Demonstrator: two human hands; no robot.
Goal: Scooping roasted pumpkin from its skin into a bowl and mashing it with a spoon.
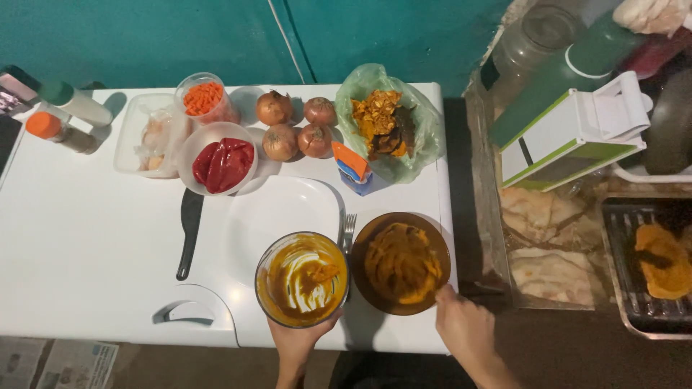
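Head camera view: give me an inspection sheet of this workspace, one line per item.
Surface: white table, no spills that I can see.
Job's things: glass bowl smeared with orange paste; brown plate holding orange mash.
Clutter: four onions, bowl of red sauce, cup of chopped carrot, black knife, fork, bag of orange scraps, small carton, two bottles.
Grippers: left hand holds the bowl's near edge; right hand touches the plate's rim.
Cables: one thin line on the teal wall.
Surroundings: slicer box and tray on the right; newspaper on the floor.
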